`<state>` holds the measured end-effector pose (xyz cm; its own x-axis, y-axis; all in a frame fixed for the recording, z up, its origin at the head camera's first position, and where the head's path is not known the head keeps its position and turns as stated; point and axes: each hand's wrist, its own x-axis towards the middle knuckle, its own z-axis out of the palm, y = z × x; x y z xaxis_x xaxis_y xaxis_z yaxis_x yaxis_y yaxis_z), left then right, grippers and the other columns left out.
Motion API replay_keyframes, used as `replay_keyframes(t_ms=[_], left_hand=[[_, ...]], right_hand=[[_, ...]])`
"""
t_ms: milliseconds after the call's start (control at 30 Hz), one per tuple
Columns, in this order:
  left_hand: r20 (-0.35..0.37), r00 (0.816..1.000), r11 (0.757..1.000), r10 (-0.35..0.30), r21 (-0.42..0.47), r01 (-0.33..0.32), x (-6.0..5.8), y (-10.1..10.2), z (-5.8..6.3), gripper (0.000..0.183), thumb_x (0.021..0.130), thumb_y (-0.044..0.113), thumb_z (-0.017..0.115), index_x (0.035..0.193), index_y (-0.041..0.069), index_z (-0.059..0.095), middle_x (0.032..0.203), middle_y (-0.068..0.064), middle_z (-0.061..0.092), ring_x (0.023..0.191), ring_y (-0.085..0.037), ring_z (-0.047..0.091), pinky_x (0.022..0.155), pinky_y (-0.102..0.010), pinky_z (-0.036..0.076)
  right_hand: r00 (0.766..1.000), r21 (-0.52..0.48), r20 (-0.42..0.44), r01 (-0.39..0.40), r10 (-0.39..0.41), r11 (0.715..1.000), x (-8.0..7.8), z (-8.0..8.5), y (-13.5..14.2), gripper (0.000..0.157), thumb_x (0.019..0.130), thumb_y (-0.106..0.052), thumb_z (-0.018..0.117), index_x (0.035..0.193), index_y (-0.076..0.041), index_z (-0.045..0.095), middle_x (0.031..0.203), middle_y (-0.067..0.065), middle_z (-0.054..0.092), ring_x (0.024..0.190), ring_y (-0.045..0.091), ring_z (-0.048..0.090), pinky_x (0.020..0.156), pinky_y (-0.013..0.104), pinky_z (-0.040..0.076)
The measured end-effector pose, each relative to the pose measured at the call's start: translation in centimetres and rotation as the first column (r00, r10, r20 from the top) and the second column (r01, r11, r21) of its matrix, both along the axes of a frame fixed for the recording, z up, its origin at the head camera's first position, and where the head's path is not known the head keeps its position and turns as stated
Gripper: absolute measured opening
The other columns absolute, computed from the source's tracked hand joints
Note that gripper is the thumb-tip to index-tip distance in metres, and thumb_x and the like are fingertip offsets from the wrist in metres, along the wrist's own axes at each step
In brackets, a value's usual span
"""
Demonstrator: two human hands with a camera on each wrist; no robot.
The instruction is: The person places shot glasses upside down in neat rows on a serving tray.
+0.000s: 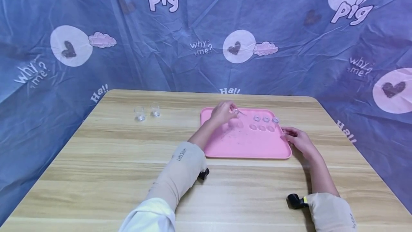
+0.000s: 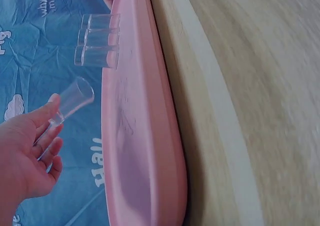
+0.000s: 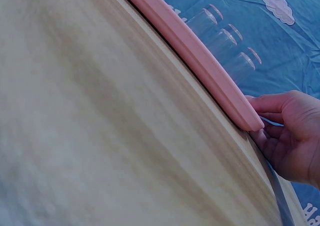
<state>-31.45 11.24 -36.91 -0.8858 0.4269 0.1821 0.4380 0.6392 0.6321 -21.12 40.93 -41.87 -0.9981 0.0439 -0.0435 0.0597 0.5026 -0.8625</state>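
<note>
My left hand (image 1: pixel 222 113) is over the left back part of the pink tray (image 1: pixel 248 146). Its thumb and fingertips pinch a small clear glass (image 2: pixel 76 100) by the base; the glass tilts with its wide mouth toward the tray. Three matching glasses (image 2: pixel 100 39) stand in a row at the tray's right side, thick bases up. At the tray's right edge, my right hand (image 1: pixel 300 141) grips the rim between thumb and fingers. Small wet-looking marks (image 1: pixel 236 139) dot the tray's surface.
Two clear glasses, one (image 1: pixel 140 113) nearer and one (image 1: pixel 155 109) farther back, stand upright on the wooden table (image 1: pixel 145 146) left of the tray. A blue printed cloth (image 1: pixel 193 67) hangs behind the table and at its sides.
</note>
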Motion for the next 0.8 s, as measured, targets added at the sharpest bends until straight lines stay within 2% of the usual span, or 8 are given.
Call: replay_keyframes(t_ms=[133, 267, 333, 467, 567, 800], left_hand=[[0.003, 0.999, 0.996, 0.041, 0.084, -0.041, 0.0, 0.5, -0.2, 0.027, 0.076, 0.023, 0.076, 0.099, 0.013, 0.067, 0.091, 0.003, 0.059, 0.09, -0.012, 0.05, 0.072, -0.021, 0.039], [0.032, 0.998, 0.985, 0.053, 0.164, -0.058, 0.2, 1.3, -0.6, 0.023, 0.076, 0.022, 0.076, 0.096, 0.014, 0.07, 0.091, 0.004, 0.059, 0.092, -0.011, 0.049, 0.073, -0.02, 0.038], [0.063, 0.996, 0.978, 0.058, 0.195, -0.07, 0.2, 1.7, -0.8, 0.021, 0.076, 0.02, 0.076, 0.095, 0.014, 0.071, 0.089, 0.004, 0.058, 0.089, -0.01, 0.047, 0.071, -0.02, 0.038], [0.124, 0.991, 0.968, 0.057, 0.237, -0.085, 0.3, 2.7, -1.2, 0.019, 0.076, 0.016, 0.076, 0.094, 0.013, 0.071, 0.087, 0.004, 0.061, 0.071, -0.01, 0.048, 0.061, -0.02, 0.038], [0.137, 0.989, 0.965, 0.052, 0.249, -0.085, 0.3, 3.3, -1.6, 0.019, 0.075, 0.014, 0.076, 0.094, 0.011, 0.071, 0.086, 0.002, 0.064, 0.066, -0.011, 0.05, 0.06, -0.019, 0.039], [0.157, 0.986, 0.957, 0.051, 0.274, -0.093, 0.3, 4.2, -2.2, 0.019, 0.075, 0.012, 0.076, 0.093, 0.012, 0.071, 0.089, 0.0, 0.064, 0.083, -0.013, 0.054, 0.068, -0.02, 0.04]], right_hand=[[1.0, -0.005, -0.003, -0.006, 0.006, 1.0, 0.0, 0.0, -0.1, 0.046, 0.094, -0.012, 0.051, 0.13, 0.013, 0.038, 0.11, 0.022, 0.053, 0.081, -0.004, 0.051, 0.07, 0.017, 0.046], [1.0, -0.009, 0.003, -0.006, 0.006, 1.0, 0.1, 0.1, -0.1, 0.046, 0.094, -0.012, 0.05, 0.131, 0.013, 0.038, 0.111, 0.024, 0.052, 0.081, -0.003, 0.051, 0.07, 0.017, 0.046], [1.0, -0.011, 0.003, -0.005, 0.005, 1.0, 0.1, 0.1, 0.0, 0.046, 0.094, -0.012, 0.05, 0.131, 0.013, 0.038, 0.111, 0.023, 0.052, 0.081, -0.003, 0.051, 0.07, 0.017, 0.046], [1.0, -0.014, -0.003, -0.003, 0.003, 1.0, 0.2, 0.1, 0.0, 0.045, 0.094, -0.011, 0.05, 0.13, 0.014, 0.038, 0.11, 0.022, 0.052, 0.081, -0.003, 0.051, 0.07, 0.017, 0.046], [1.0, -0.016, -0.003, -0.003, 0.003, 1.0, 0.2, 0.1, -0.1, 0.045, 0.094, -0.011, 0.05, 0.13, 0.013, 0.038, 0.111, 0.023, 0.051, 0.081, -0.003, 0.051, 0.07, 0.017, 0.046], [1.0, -0.012, 0.003, 0.004, -0.004, 1.0, 0.1, 0.1, 0.0, 0.045, 0.094, -0.012, 0.05, 0.13, 0.013, 0.039, 0.114, 0.027, 0.05, 0.082, -0.003, 0.051, 0.071, 0.017, 0.046]])
